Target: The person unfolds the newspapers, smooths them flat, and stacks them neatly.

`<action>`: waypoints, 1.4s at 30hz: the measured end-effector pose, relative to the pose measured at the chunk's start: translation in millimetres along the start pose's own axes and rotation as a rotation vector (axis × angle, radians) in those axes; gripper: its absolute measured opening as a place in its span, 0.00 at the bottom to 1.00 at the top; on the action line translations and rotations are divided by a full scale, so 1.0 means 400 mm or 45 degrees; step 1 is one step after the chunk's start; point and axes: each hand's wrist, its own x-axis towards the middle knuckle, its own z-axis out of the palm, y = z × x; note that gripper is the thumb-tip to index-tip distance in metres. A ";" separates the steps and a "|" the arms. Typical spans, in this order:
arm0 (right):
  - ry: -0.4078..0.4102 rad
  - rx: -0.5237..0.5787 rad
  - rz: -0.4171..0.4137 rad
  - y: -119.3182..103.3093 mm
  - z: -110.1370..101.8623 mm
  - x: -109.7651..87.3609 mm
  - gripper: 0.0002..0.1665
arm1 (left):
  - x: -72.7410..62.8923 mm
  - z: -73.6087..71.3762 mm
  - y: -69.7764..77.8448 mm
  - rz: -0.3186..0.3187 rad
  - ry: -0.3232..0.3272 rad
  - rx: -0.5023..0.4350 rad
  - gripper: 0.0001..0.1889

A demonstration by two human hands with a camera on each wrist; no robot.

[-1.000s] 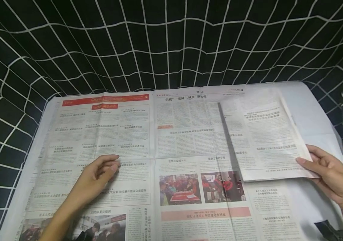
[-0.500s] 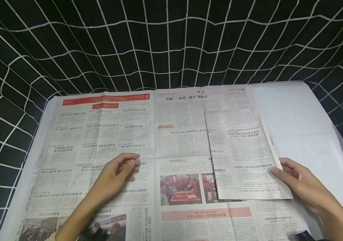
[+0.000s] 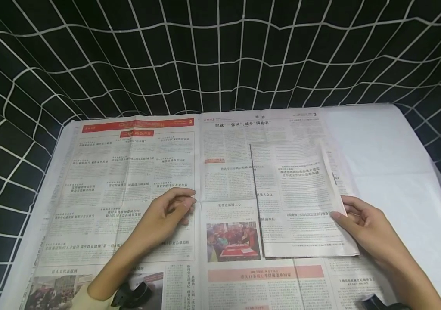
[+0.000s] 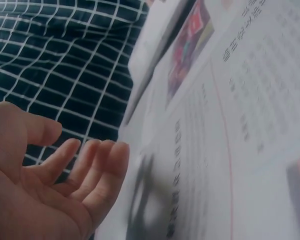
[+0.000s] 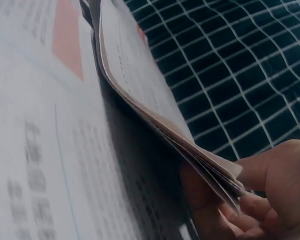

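Observation:
My right hand [image 3: 368, 226] pinches the right edge of a folded newspaper [image 3: 298, 202], thumb on top and fingers beneath. In the right wrist view the folded newspaper [image 5: 150, 112] shows several layers at that edge, raised where the right hand [image 5: 270, 195] grips it. It lies over the right half of a spread-out newspaper [image 3: 127, 189], covering part of a photo. My left hand [image 3: 170, 211] hovers over the middle of the spread, fingers loosely bent and holding nothing. In the left wrist view the left hand [image 4: 65, 185] has a gap between thumb and fingers.
A white covered surface [image 3: 391, 163] shows to the right of the newspapers. Black cloth with a white grid [image 3: 220, 56] stands around the back and sides. A dark wrist strap [image 3: 131, 295] sits on the left wrist.
My right hand has brought the folded newspaper leftward and down onto the spread. My left hand has moved to the right, toward the centre fold, still holding nothing.

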 end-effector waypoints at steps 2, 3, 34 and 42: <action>-0.017 0.035 -0.010 -0.009 0.007 0.000 0.35 | 0.004 0.009 -0.001 -0.002 -0.019 0.009 0.20; -0.024 0.049 -0.013 -0.014 0.011 0.000 0.35 | 0.005 0.014 -0.002 -0.008 -0.028 0.010 0.21; -0.276 0.342 -0.017 -0.128 0.169 -0.027 0.36 | 0.043 0.198 0.037 0.047 -0.145 0.180 0.21; -0.265 0.400 -0.090 -0.138 0.208 -0.051 0.34 | 0.038 0.230 0.042 0.058 -0.206 0.193 0.20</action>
